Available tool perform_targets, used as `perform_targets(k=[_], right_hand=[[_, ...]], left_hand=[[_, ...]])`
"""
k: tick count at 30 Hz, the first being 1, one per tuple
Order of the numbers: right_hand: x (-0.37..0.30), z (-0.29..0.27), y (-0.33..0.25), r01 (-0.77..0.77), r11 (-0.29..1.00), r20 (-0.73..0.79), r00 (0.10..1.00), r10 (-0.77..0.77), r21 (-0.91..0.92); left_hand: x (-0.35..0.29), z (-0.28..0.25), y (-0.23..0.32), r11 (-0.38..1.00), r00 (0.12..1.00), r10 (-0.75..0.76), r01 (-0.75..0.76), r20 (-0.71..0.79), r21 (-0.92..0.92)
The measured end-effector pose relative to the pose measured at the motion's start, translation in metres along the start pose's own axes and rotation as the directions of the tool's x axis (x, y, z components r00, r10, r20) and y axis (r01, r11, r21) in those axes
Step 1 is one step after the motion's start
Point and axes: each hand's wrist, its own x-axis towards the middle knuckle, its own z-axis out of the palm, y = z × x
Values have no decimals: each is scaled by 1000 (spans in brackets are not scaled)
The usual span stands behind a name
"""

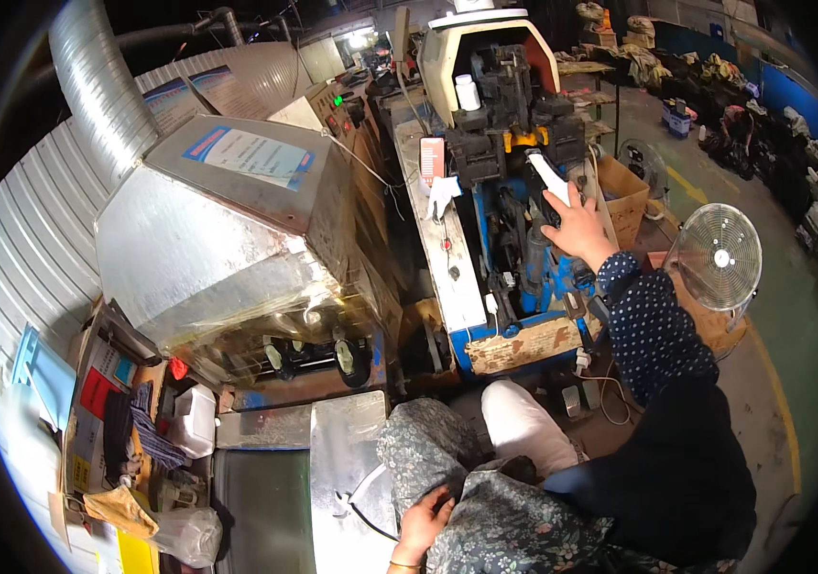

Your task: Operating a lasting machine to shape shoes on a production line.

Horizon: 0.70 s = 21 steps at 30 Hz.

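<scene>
My right hand point(581, 226) reaches forward to a machine with a blue frame point(535, 277) and black clamping parts point(479, 155). Its fingers are stretched and spread, the fingertips at the lower end of a long, narrow white piece point(549, 178). That piece leans against the black parts; its kind is not clear. On my lap, against dark floral cloth point(504, 521), lies my left hand point(422, 524), its fingers loosely bent and nothing visible in them. A yellow bangle circles that wrist. Left of the black parts stands a white bottle point(467, 93).
A metal hood point(218, 234) with a silver duct stands left, dark shoe-shaped items point(345, 356) in its opening. Below it is a metal table point(342, 478). A white cloth point(443, 196) lies on the machine's side ledge. At right are a round fan point(718, 256) and a cardboard box point(623, 196).
</scene>
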Motion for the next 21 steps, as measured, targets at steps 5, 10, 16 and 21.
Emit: perform_targets(k=[5,10,16,21], right_hand=[[4,1,11,-47,999,-17,999,47,28],[17,0,6,-13,999,-23,1000,14,33],[39,-9,-22,113,990,-130,986,-101,87],[103,24,38,100,973,70,991,-117,206]], left_hand=[[3,2,10,997,998,5,-11,69,83],[1,-2,17,998,996,40,-43,76,48],[-18,-36,20,994,988,12,4,-153,105],[-61,-89,-30,976,892,-204,217,-403,-15]])
